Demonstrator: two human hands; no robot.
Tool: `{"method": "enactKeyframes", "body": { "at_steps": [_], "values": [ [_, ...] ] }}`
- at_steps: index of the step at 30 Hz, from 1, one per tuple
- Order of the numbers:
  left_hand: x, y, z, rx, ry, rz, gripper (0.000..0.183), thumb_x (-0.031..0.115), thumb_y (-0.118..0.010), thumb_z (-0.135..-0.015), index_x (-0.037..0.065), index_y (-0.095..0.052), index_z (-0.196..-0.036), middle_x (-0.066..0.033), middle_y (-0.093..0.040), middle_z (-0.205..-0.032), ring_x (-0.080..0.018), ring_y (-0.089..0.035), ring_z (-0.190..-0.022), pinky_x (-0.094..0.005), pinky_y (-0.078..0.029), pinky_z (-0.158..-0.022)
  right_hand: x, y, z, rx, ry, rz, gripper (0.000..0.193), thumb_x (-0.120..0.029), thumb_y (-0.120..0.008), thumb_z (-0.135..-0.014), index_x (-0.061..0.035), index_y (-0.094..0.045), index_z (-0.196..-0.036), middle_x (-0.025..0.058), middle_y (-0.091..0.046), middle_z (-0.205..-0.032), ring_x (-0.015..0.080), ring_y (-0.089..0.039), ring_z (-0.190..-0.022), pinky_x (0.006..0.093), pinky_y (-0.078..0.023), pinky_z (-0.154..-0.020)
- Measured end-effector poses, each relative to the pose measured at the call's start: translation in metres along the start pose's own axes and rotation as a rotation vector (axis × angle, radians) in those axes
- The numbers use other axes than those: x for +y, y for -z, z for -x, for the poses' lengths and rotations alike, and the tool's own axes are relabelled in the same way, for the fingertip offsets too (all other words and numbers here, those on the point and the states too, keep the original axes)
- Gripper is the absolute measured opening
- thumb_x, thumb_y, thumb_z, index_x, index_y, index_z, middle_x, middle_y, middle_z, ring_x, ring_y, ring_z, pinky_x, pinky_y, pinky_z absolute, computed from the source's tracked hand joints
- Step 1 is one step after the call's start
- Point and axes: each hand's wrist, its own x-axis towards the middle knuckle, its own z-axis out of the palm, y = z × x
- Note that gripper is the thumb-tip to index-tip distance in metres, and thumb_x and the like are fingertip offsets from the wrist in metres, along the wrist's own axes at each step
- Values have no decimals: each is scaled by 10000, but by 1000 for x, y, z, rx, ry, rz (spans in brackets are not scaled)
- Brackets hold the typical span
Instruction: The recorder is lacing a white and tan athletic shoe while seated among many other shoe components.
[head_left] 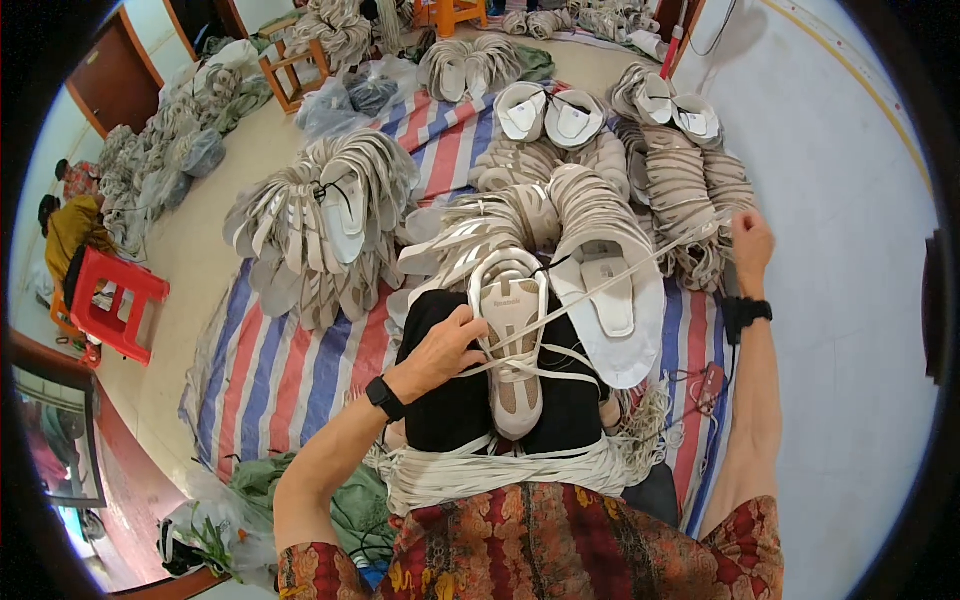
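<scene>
A beige and white shoe upper (512, 300) rests across my lap between my knees, toe toward me, with a cream shoelace (600, 285) threaded partway through its front. My left hand (442, 350) is closed on the upper's left edge, its fingers beside the lacing. Out to the right and raised, my right hand (752, 240) pinches the lace, which runs taut from the upper. Loose lace loops lie across the upper's right side. A thick bundle of cream laces (500, 478) lies over my thighs, its loose ends hanging on the right.
Nested stacks of shoe uppers stand ahead (605, 290), at left (330, 215) and at far right (690, 180) on a striped tarp (285, 375). A red stool (115, 295) and a seated person (72, 235) are at far left. A white wall (840, 300) borders the right side.
</scene>
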Motion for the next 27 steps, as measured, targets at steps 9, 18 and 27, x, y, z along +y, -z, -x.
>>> {"method": "enactKeyframes", "body": {
  "at_steps": [9,18,27],
  "values": [
    [13,1,29,165,110,64,334,24,-675,-701,52,-485,-975,-127,-436,-1015,-252,-509,-870,-300,-444,-741,-154,-21,191,-681,928,-490,140,-80,-561,-718,-37,-514,-843,74,-514,-771,236,-576,-686,325,-463,-544],
    [20,-5,47,0,-51,-487,206,139,-708,-660,45,-567,-777,-178,-372,-1225,-362,-318,-1193,-433,-318,-969,-159,-40,213,-631,1114,-277,158,-94,-562,-682,-43,-505,-820,78,-491,-760,203,-560,-609,298,-444,-506],
    [21,-11,25,181,-130,-373,187,100,-710,-654,27,-568,-750,-143,-430,-1067,-319,-413,-1047,-387,-391,-867,-99,-28,98,-315,686,-29,61,-71,-554,-685,-66,-527,-740,76,-500,-707,264,-552,-623,366,-455,-524]
  ]
}}
